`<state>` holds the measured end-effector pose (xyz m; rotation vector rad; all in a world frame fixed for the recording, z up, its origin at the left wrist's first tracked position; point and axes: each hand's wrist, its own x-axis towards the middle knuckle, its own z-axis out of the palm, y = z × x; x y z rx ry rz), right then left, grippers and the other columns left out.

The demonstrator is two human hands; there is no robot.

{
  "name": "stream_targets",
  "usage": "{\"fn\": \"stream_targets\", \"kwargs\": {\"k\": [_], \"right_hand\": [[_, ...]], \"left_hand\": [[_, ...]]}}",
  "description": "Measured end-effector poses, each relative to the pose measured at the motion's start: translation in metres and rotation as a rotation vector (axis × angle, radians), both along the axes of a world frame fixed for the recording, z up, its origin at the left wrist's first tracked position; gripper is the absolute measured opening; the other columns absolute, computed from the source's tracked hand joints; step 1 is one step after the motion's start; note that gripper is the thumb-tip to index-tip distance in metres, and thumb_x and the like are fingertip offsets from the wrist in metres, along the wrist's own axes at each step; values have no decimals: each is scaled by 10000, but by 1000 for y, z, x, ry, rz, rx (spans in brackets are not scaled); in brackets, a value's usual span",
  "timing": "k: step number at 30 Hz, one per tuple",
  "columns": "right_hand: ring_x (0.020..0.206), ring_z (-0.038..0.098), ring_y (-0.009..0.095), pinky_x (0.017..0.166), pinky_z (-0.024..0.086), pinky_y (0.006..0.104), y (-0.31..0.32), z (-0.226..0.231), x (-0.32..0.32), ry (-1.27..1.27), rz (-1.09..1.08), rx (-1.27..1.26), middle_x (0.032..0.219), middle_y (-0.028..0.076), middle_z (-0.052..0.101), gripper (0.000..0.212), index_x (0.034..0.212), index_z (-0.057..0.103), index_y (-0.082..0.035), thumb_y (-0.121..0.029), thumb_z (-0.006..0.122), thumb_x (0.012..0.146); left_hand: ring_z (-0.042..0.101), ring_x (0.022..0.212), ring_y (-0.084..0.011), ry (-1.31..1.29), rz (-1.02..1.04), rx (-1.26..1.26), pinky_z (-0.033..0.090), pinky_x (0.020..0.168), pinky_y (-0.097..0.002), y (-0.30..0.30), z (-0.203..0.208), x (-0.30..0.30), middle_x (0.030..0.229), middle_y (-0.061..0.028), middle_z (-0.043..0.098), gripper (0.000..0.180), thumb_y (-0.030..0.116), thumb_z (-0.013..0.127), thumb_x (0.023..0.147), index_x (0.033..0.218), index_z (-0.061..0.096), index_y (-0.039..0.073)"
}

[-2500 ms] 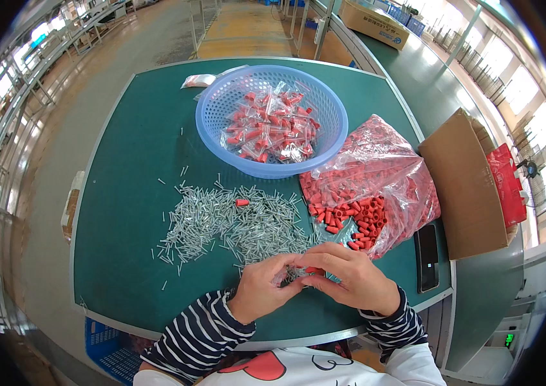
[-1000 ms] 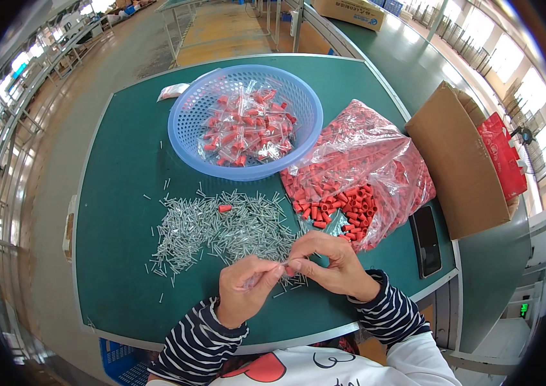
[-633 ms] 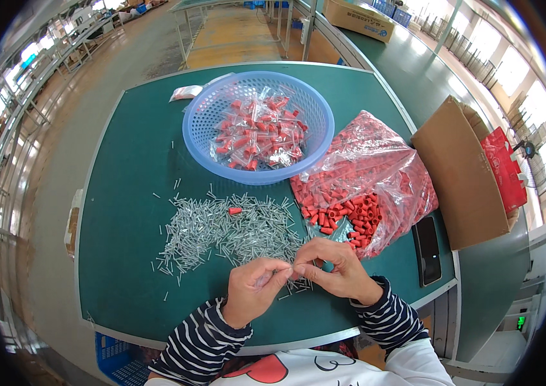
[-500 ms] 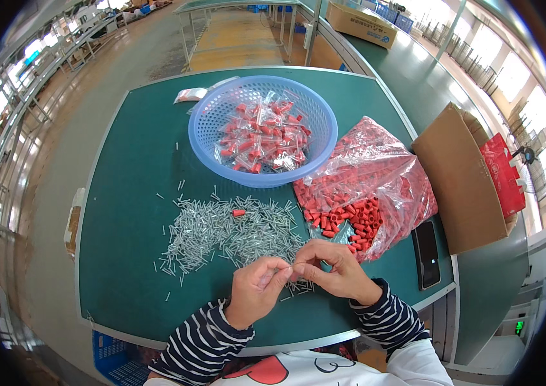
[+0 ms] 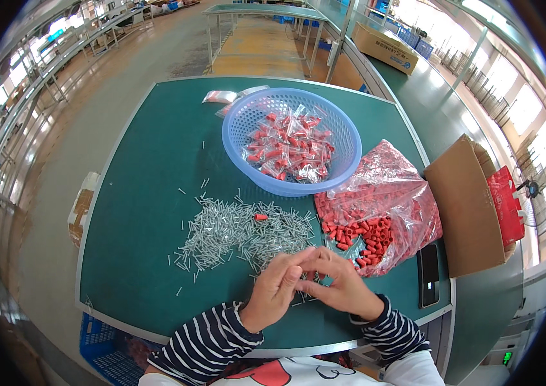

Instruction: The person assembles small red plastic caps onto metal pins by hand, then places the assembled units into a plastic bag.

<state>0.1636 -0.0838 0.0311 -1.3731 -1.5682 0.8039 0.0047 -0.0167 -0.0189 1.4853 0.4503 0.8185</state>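
A person's left hand [image 5: 270, 293] and right hand [image 5: 344, 286] are resting together over the near part of a green table [image 5: 138, 296], fingers bent and overlapping in view; whether they are gripping anything cannot be told, since the fingers are hiding the space between. Screws [image 5: 221, 235] are lying just beyond the fingertips and spreading to the left, the left hand being nearer. Their heap is running longest from left to right, while the single screws are pointing every way. Beyond the right hand and slightly to its right, red caps [image 5: 376, 237] are crowding the mouth of a clear bag [image 5: 392, 183], their long axes pointing in mixed directions; the right hand is nearer. 1 lone cap [image 5: 260, 217] is lying sideways on the screws, its long axis running roughly left to right. Farther off, a blue basket [image 5: 279, 186] is holding packets [image 5: 292, 148] of caps.
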Motion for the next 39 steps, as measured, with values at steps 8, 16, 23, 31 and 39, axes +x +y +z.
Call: {"fn": "stream_targets", "kwargs": {"k": [8, 16, 23, 31, 39], "right_hand": [[791, 568, 207, 690, 450, 307, -6, -18, -1, 17, -85, -10, 929, 92, 576, 118, 963, 631, -19, -79, 670, 870], [910, 587, 295, 788, 478, 353, -10, -25, -6, -6, -112, 112, 1080, 150, 568, 197, 1000, 633, -13, -109, 696, 840], [875, 600, 205, 702, 485, 307, -11, -31, 1, 244, -153, 31, 975, 123, 595, 120, 967, 614, -5, -86, 655, 888], [874, 617, 261, 753, 492, 331, -9, -33, 0, 87, -72, 152, 1022, 135, 599, 114, 919, 615, 2, -83, 673, 869], [888, 623, 280, 762, 487, 337, -8, -32, 2, 123, -136, 59, 952, 131, 615, 85, 884, 606, -7, -75, 656, 878]], "left_hand": [[466, 652, -65, 48, -132, -66, 399, 565, -205, -1, -2, 1, 901, -30, 527, 463, 332, 359, 1057, 1391, 463, 28], [455, 597, -42, 85, -237, -225, 386, 521, -186, -2, 5, 1, 876, -30, 571, 565, 417, 294, 1057, 1423, 392, -1], [505, 540, -53, 144, -155, -165, 364, 471, -178, -1, 7, 2, 864, -47, 598, 567, 416, 301, 1056, 1381, 424, -32], [497, 560, -56, 70, -196, -307, 403, 515, -184, -2, 5, 5, 883, -60, 616, 524, 374, 331, 1061, 1383, 439, -25], [526, 567, -54, 184, -114, -187, 420, 497, -190, -1, 3, 1, 882, -51, 628, 379, 268, 447, 1041, 1292, 540, -1]]}}
